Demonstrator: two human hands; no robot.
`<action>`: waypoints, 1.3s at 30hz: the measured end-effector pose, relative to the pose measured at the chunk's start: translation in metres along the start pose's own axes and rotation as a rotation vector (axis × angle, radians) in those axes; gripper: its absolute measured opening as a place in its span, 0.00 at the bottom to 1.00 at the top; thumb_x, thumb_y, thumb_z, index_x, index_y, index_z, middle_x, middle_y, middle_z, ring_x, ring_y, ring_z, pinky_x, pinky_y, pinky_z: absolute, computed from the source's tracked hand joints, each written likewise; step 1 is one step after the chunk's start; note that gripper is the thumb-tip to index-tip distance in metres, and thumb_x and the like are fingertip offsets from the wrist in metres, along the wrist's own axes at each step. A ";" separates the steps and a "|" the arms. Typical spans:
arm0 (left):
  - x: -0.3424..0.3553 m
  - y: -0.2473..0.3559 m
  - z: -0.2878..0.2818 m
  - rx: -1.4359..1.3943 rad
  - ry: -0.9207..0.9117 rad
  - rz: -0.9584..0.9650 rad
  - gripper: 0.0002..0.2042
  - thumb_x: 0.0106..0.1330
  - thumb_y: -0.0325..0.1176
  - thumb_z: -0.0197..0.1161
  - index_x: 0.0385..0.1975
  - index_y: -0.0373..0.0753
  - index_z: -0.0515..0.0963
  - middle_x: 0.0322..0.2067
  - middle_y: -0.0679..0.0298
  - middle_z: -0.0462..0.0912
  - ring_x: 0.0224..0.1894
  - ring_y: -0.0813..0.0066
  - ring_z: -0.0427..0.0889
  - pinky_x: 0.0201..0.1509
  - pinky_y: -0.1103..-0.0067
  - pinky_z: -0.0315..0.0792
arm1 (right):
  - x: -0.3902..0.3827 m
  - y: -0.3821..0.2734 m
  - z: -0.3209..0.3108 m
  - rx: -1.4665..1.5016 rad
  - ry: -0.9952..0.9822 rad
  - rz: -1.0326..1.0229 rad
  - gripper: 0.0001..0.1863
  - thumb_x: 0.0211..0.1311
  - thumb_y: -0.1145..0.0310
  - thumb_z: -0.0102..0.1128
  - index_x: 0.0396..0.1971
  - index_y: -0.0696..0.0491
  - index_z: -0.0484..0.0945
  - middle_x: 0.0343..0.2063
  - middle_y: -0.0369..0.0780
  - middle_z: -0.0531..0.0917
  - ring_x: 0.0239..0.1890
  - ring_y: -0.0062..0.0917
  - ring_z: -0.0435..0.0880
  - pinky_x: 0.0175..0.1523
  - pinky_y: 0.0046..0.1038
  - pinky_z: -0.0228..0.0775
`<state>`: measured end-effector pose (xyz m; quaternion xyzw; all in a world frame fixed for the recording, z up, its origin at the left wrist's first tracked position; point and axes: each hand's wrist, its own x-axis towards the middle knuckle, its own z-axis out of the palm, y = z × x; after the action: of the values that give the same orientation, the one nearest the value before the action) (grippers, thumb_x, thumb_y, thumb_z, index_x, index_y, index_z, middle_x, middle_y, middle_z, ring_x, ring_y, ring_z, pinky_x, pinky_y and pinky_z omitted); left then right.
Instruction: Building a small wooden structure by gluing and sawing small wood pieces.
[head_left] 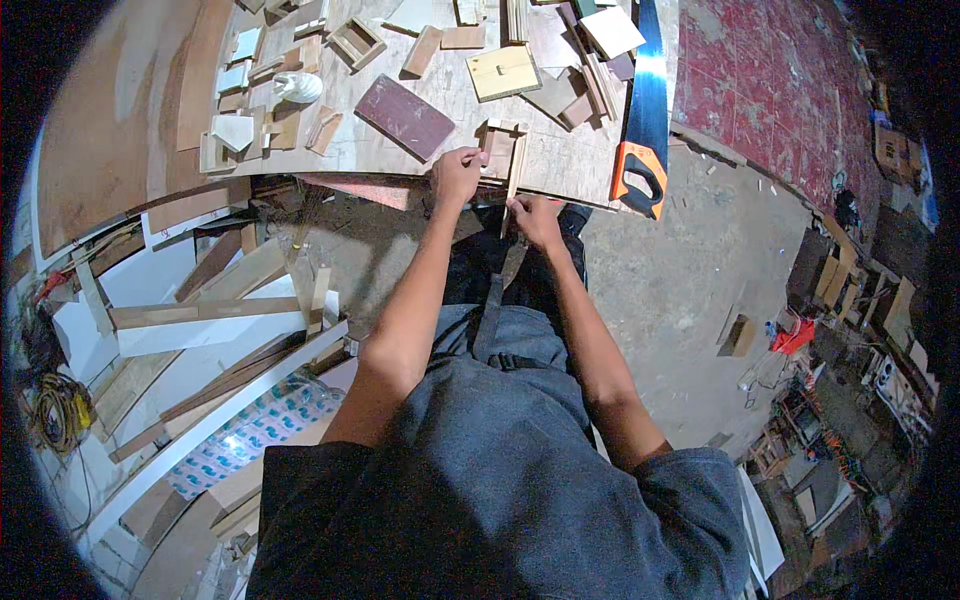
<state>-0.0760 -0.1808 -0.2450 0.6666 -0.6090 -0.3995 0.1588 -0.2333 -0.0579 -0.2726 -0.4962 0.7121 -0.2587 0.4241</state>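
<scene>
At the table's near edge, my left hand [458,175] has its fingers curled together beside a small, partly framed wooden piece [495,142]. Whatever its fingertips may pinch is too small to make out. Just right of it and lower, my right hand [537,220] grips the near end of a thin, pale wooden strip [517,168]. The strip runs away from me along the right side of the framed piece; I cannot tell whether the two are joined. A dark maroon board [404,118] lies beyond my left hand, with a pale yellow square plate [502,73] farther back.
A handsaw with an orange and black handle [639,180] lies on the worktable [570,180] at right. Small wood offcuts and a little wooden box frame [355,44] cover its far side. Boards [205,312] are piled low at left; a red-topped surface [770,90] stands at far right.
</scene>
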 end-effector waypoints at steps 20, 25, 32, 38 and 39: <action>-0.001 -0.004 0.002 0.020 0.010 0.013 0.12 0.64 0.38 0.69 0.42 0.39 0.88 0.35 0.53 0.90 0.37 0.64 0.90 0.43 0.72 0.80 | 0.003 -0.007 -0.003 0.109 -0.009 0.002 0.19 0.70 0.57 0.59 0.35 0.61 0.83 0.23 0.51 0.83 0.25 0.32 0.82 0.37 0.36 0.72; -0.005 -0.002 0.001 -0.009 -0.076 -0.080 0.18 0.63 0.49 0.70 0.43 0.42 0.88 0.41 0.53 0.89 0.44 0.54 0.88 0.50 0.67 0.79 | 0.005 0.006 0.000 0.108 -0.049 0.091 0.21 0.72 0.57 0.58 0.32 0.63 0.82 0.20 0.44 0.83 0.22 0.26 0.79 0.34 0.33 0.71; -0.014 -0.011 -0.003 -0.079 -0.083 -0.089 0.24 0.62 0.53 0.71 0.47 0.38 0.86 0.43 0.50 0.89 0.46 0.56 0.89 0.50 0.68 0.79 | 0.007 0.021 0.013 0.353 -0.089 0.133 0.19 0.74 0.62 0.60 0.26 0.60 0.80 0.19 0.34 0.80 0.21 0.16 0.75 0.27 0.24 0.67; -0.028 -0.003 0.008 -0.018 0.033 -0.114 0.21 0.58 0.50 0.75 0.36 0.36 0.84 0.32 0.55 0.88 0.35 0.56 0.87 0.41 0.67 0.79 | 0.005 0.021 0.009 0.256 -0.003 0.151 0.19 0.67 0.55 0.63 0.30 0.59 0.86 0.23 0.50 0.85 0.25 0.37 0.86 0.36 0.36 0.75; -0.033 -0.001 0.010 0.014 0.102 -0.078 0.18 0.59 0.45 0.76 0.32 0.35 0.83 0.28 0.58 0.86 0.29 0.65 0.84 0.36 0.71 0.77 | 0.004 0.019 0.007 0.254 0.000 0.154 0.19 0.67 0.55 0.63 0.30 0.59 0.86 0.23 0.50 0.85 0.25 0.37 0.86 0.36 0.36 0.75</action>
<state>-0.0803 -0.1470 -0.2405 0.7105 -0.5764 -0.3665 0.1693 -0.2374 -0.0538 -0.2925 -0.3824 0.7096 -0.3133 0.5021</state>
